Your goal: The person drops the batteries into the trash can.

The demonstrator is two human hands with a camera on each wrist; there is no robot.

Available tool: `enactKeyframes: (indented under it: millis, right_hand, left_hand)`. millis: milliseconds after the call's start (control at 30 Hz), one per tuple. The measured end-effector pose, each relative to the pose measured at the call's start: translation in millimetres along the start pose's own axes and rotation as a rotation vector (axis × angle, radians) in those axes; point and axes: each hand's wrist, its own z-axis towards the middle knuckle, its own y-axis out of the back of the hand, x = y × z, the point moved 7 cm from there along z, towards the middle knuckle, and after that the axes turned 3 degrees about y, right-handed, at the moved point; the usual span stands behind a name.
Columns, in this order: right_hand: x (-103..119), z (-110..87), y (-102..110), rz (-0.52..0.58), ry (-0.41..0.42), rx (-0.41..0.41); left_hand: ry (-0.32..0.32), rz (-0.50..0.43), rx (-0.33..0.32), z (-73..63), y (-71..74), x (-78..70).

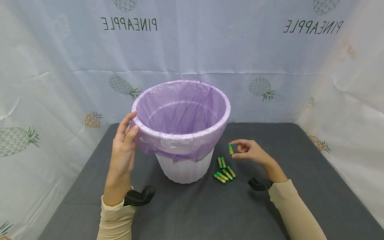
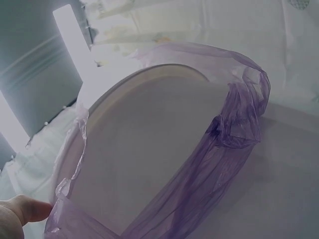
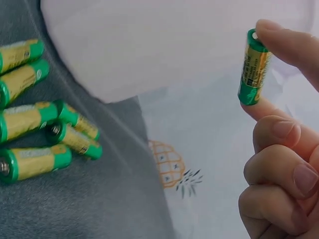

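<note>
A white trash can (image 1: 186, 170) stands on the dark table, lined with a thin purple bag (image 1: 183, 146) that folds out over its rim. My left hand (image 1: 121, 150) holds the rim at its left side, thumb and fingertips against the bag-covered edge. In the left wrist view, the thumb (image 2: 32, 208) touches the bag at the rim. To the right of the can, my right hand (image 1: 252, 151) pinches one green and yellow battery (image 3: 254, 69) by its two ends, above the table. Several more batteries (image 1: 224, 173) lie beside the can's base, below that hand.
The dark grey table (image 1: 204, 213) spreads around the can. Behind it and at both sides hangs pale cloth (image 1: 192, 40) printed with pineapples. A black wrist device sits on each forearm.
</note>
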Motion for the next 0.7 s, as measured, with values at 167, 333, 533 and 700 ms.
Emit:
enactKeyframes:
  millis: [167, 333, 533, 700]
  right_hand:
    - [15.4, -3.9, 2.0, 0.028, 0.048, 0.006]
    - [27.4, -6.2, 3.8, 0.027, 0.071, 0.003]
    - [37.2, -7.9, 5.8, 0.030, 0.095, 0.007]
    - [46.6, -7.6, 8.9, 0.055, 0.117, 0.000]
  left_hand:
    - [-0.007, -0.003, 0.006, 0.6, -0.4, 0.3]
    - [-0.011, 0.003, 0.002, 0.3, -0.4, -0.4]
    - [0.008, 0.017, -0.011, -0.4, 0.2, 0.5]
    - [0.003, 0.017, -0.011, -0.5, 0.1, -0.6]
